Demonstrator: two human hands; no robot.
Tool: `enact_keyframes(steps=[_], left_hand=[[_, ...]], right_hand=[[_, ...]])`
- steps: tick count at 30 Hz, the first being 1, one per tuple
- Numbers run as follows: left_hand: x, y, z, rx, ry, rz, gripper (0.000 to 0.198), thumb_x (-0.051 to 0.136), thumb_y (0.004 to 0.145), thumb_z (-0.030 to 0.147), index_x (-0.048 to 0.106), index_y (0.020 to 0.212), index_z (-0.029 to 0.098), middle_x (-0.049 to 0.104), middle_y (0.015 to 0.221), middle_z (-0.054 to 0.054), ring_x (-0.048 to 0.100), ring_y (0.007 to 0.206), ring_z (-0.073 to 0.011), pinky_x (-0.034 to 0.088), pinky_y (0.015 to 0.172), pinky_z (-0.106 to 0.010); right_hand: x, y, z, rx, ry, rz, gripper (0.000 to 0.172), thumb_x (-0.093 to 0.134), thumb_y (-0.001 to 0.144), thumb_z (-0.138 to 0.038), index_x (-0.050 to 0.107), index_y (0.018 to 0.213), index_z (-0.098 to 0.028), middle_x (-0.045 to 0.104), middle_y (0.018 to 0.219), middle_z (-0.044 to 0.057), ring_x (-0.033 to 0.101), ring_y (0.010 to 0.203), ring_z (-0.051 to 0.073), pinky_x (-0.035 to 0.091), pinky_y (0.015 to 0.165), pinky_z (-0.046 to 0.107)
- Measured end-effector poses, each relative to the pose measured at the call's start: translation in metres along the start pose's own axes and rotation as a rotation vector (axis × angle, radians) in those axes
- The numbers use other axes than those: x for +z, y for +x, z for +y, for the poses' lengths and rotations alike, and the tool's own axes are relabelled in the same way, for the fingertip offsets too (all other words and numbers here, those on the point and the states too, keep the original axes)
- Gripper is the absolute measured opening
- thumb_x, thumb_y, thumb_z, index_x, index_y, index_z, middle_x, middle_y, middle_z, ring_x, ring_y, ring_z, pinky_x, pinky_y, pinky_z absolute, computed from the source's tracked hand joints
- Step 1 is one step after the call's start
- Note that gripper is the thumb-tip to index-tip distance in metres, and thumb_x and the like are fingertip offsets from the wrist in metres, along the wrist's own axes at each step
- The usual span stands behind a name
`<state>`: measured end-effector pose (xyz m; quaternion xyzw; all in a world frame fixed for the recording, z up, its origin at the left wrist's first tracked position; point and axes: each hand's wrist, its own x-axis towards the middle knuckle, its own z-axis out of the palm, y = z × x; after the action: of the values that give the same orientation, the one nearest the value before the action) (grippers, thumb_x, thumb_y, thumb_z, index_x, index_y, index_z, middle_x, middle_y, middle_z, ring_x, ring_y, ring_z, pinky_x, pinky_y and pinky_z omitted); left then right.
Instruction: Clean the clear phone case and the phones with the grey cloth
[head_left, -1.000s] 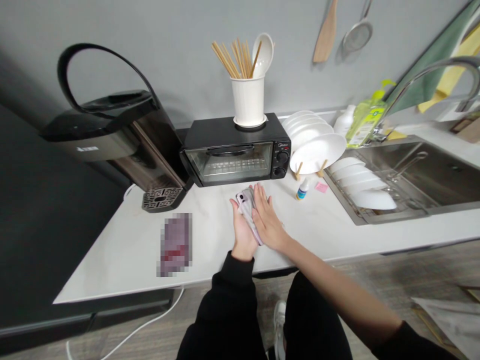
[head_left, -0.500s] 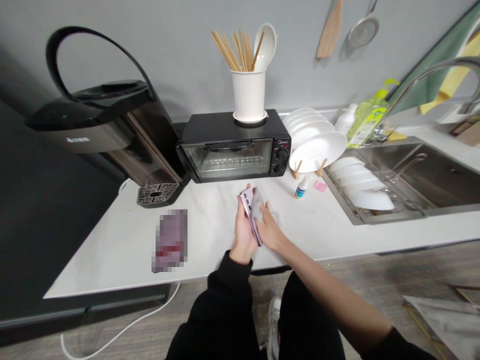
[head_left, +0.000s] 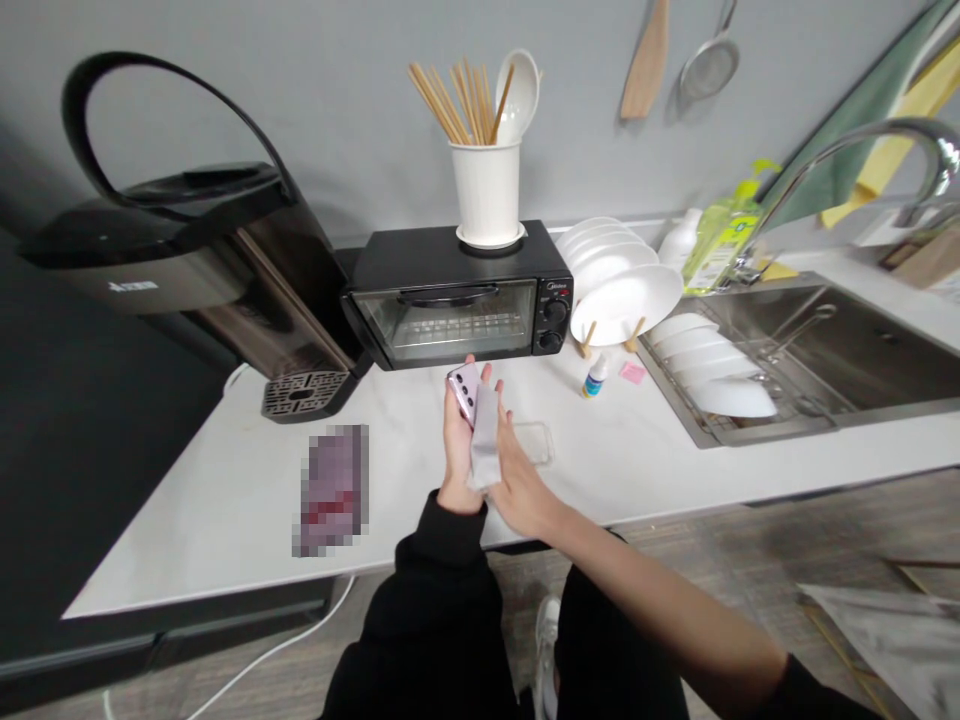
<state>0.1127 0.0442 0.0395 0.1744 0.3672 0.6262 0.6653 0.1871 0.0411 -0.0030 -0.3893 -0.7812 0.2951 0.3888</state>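
Observation:
My left hand [head_left: 455, 462] is closed around a pale purple phone [head_left: 464, 388], its back and camera lenses facing up. A light grey cloth [head_left: 486, 440] lies over the lower part of the phone. My right hand [head_left: 519, 480] is pressing that cloth against the phone's back, fingers together. Just right of my hands, a clear phone case [head_left: 538, 443] rests on the counter. Farther right stand a small white bottle with a blue label [head_left: 595, 378] and a flat pink piece [head_left: 632, 372], whose kind I cannot make out.
A black toaster oven [head_left: 457, 330] stands behind my hands, carrying a white chopstick holder [head_left: 487, 190]. At left are a drink dispenser [head_left: 300, 300] and a blurred-out purple object [head_left: 330, 490]. Plates [head_left: 630, 305], a soap bottle [head_left: 720, 245] and the sink [head_left: 862, 400] are at right.
My right hand and the cloth have moved down the phone toward me, and the cloth now hides its lower part. More of the clear case shows. The whole view has shifted slightly.

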Motion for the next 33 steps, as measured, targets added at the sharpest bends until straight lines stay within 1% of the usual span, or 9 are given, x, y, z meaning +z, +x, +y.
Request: enact_keyframes(steps=[4,8,10,13,16,20,25,29,33], left_hand=[[0.001,0.002,-0.003,0.105,-0.023,-0.017,0.053,0.04,0.104,0.056,0.058,0.147,0.032,0.061,0.151,-0.002,0.054,0.143,-0.0244,0.044,0.119,-0.042],[0.001,0.011,0.003,0.184,0.154,0.059,0.042,0.048,0.104,0.049,0.062,0.142,0.035,0.055,0.157,0.003,0.041,0.152,-0.0212,0.031,0.128,-0.037],[-0.001,0.013,0.004,0.188,0.217,-0.016,0.039,0.054,0.103,0.046,0.064,0.139,0.035,0.05,0.16,0.005,0.035,0.156,-0.0186,0.023,0.13,-0.033],[-0.005,0.015,-0.001,0.191,0.292,-0.114,0.041,0.061,0.099,0.04,0.061,0.14,0.034,0.053,0.158,0.002,0.04,0.153,-0.0201,0.025,0.129,-0.036],[-0.009,0.018,-0.004,0.345,0.454,-0.152,0.048,0.067,0.095,0.033,0.057,0.141,0.03,0.057,0.154,-0.003,0.045,0.149,-0.0224,0.028,0.128,-0.039],[-0.017,0.025,0.001,0.5,0.625,-0.271,0.05,0.063,0.098,0.038,0.055,0.146,0.025,0.055,0.156,-0.007,0.044,0.15,-0.0237,0.028,0.127,-0.039],[-0.031,0.032,0.002,0.544,0.627,-0.099,0.051,0.054,0.102,0.05,0.056,0.147,0.026,0.053,0.158,-0.006,0.04,0.153,-0.0251,0.027,0.128,-0.04],[-0.03,0.024,-0.008,0.496,0.546,-0.11,0.049,0.055,0.102,0.051,0.06,0.144,0.026,0.064,0.146,-0.007,0.056,0.14,-0.0261,0.038,0.122,-0.041],[-0.021,0.009,-0.013,0.465,0.426,-0.119,0.045,0.059,0.101,0.047,0.063,0.142,0.028,0.064,0.147,-0.003,0.054,0.142,-0.0231,0.035,0.124,-0.038]], right_hand=[[0.0,-0.001,-0.004,0.121,0.083,0.036,0.068,0.021,0.107,-0.051,0.016,0.168,-0.022,0.029,0.171,0.01,0.012,0.162,0.026,0.01,0.132,0.056],[0.003,-0.011,-0.017,0.079,0.188,0.046,0.07,0.03,0.105,-0.055,0.024,0.165,-0.019,0.039,0.165,0.013,0.029,0.158,0.026,0.025,0.13,0.047],[0.003,-0.012,-0.019,0.109,0.263,0.134,0.061,0.031,0.104,-0.052,0.042,0.156,-0.021,0.056,0.151,0.013,0.046,0.146,0.028,0.037,0.123,0.047],[-0.007,-0.002,-0.014,0.231,0.362,0.353,0.043,0.043,0.098,-0.047,0.066,0.124,-0.021,0.075,0.112,0.011,0.066,0.111,0.03,0.052,0.1,0.045],[-0.021,0.013,-0.002,0.341,0.418,0.496,0.022,0.06,0.086,-0.04,0.067,0.089,-0.02,0.068,0.078,0.003,0.061,0.074,0.021,0.051,0.071,0.033],[-0.029,0.025,0.007,0.415,0.484,0.532,0.025,0.058,0.084,-0.042,0.052,0.07,-0.022,0.046,0.055,-0.006,0.038,0.049,0.012,0.035,0.048,0.025],[-0.02,0.019,0.002,0.371,0.564,0.381,0.03,0.066,0.078,-0.049,0.06,0.075,-0.02,0.059,0.065,-0.002,0.052,0.058,0.013,0.048,0.059,0.026],[-0.015,0.015,0.008,0.375,0.535,0.335,0.033,0.063,0.081,-0.052,0.063,0.076,-0.02,0.065,0.068,0.002,0.061,0.065,0.018,0.054,0.065,0.031],[-0.01,0.01,0.013,0.322,0.343,0.455,0.037,0.049,0.095,-0.044,0.062,0.119,-0.018,0.072,0.115,0.014,0.067,0.107,0.028,0.054,0.095,0.044]])
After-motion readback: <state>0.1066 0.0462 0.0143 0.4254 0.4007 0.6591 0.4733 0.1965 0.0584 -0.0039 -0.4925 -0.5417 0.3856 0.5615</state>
